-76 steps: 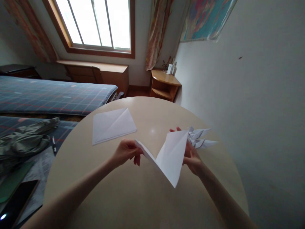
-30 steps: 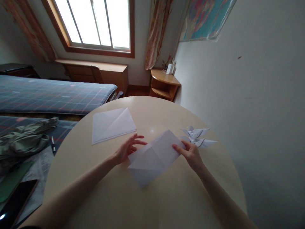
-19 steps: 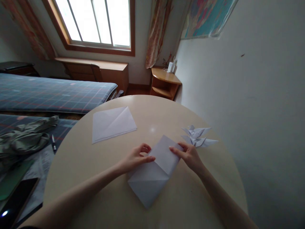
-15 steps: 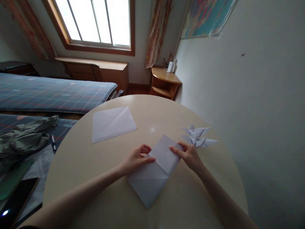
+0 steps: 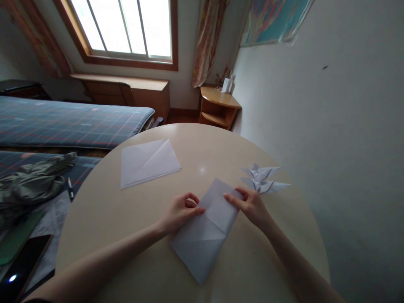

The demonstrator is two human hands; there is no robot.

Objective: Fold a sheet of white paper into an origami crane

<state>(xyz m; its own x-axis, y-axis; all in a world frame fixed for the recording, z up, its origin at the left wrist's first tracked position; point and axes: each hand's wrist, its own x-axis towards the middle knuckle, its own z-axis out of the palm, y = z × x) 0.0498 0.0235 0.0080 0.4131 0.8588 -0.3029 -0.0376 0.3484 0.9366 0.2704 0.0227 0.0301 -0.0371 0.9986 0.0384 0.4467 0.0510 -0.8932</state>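
White paper, creased and folded into a long four-cornered shape, is the folded sheet (image 5: 203, 252) between a person's two bare hands, low in the centre of a pale round table (image 5: 202, 147). Take that sheet as the middle of a clock, with 12 o'clock away from the person. It appears to lie nearly flat; whether its near end lifts slightly is hard to tell.

Its long axis runs from about 1 o'clock, at the far end, to about 7 o'clock, at the near end. One corner of the near end points towards the person. One crease crosses the near half, almost from side to side, and another slants across the middle.

From around 10 o'clock comes the left hand (image 5: 180, 212), thumb laid on the sheet by its left long edge, the other fingers curled loosely together, not spread. Whether a fingertip reaches underneath cannot be seen. From around 2 o'clock, the right hand (image 5: 255, 207) pinches the far right corner, thumb on top and fingers bent at the edge. Holding both sides probably steadies the paper and lines up its layers, leaving the near half uncovered.

Between 10 and 11 o'clock, well apart, lies a flat stack of white paper (image 5: 150, 163), perhaps set aside to give the hands room. Between 1 and 2 o'clock, just beyond the right hand, sit pointed paper figures (image 5: 260, 180), close together, their long tips aimed at roughly 3 o'clock.
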